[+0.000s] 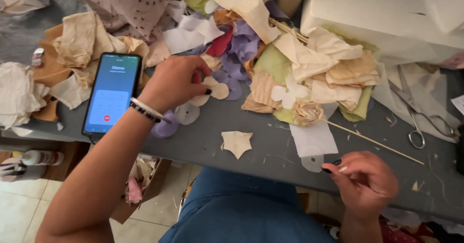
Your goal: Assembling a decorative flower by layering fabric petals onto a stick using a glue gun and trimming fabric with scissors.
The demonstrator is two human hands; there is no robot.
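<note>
left hand [176, 81] hides part of cream petal [215, 88]; right hand [365, 182] grip unclear.

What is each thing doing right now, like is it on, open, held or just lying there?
Phone: screen lit, lying flat.
Scissors: shut, lying on the table.
Cream petal: pinched by left hand.
Paper rose: on its stick, lying down.
Star piece: lying loose.
Right hand: fingertips pinched together.

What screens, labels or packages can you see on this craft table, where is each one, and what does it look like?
Phone: flat on the grey table beside the left hand, black-framed rectangle, lit teal screen with a red round button low down.
Small tube: far left among paper scraps, whitish with a red patch; its label is too small to make out.
Bottle: below the table edge at left, white, lying sideways.
</note>
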